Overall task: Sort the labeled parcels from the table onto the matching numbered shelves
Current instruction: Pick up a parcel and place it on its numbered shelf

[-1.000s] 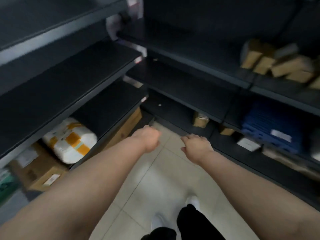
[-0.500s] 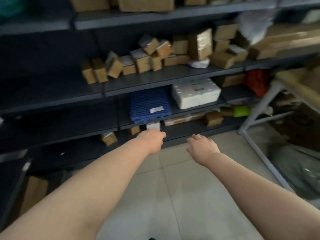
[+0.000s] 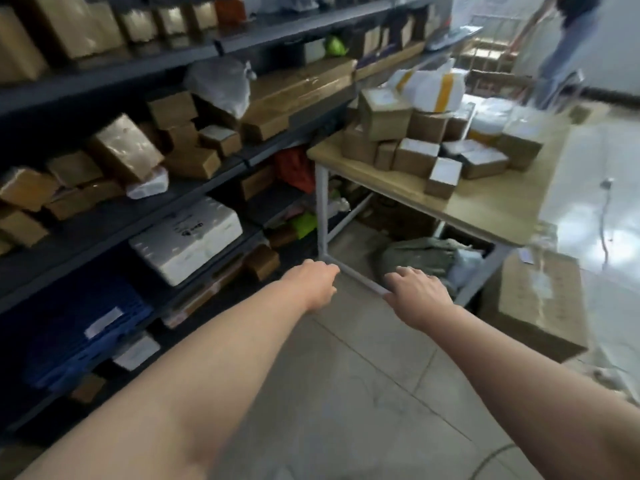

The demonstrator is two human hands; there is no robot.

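Observation:
A wooden table (image 3: 485, 209) stands at the upper right, piled with several brown cardboard parcels (image 3: 415, 157) that carry white labels, plus white and yellow bags (image 3: 433, 84). Dark metal shelves (image 3: 114, 223) run along the left, holding several brown boxes (image 3: 124, 150). My left hand (image 3: 317, 284) and my right hand (image 3: 417, 292) reach forward over the tiled floor, well short of the table. Both hold nothing, with loosely curled fingers.
A white foam box (image 3: 187, 237) and a blue crate (image 3: 83, 327) sit on the lower shelves. A large cardboard box (image 3: 540, 306) stands on the floor at the right. A grey-green bag (image 3: 419, 258) lies under the table. Another person (image 3: 568, 46) stands far right.
The view has swung right, from near-empty corner shelves past the filled shelves to the parcel table. Both hands stay stretched forward, holding nothing.

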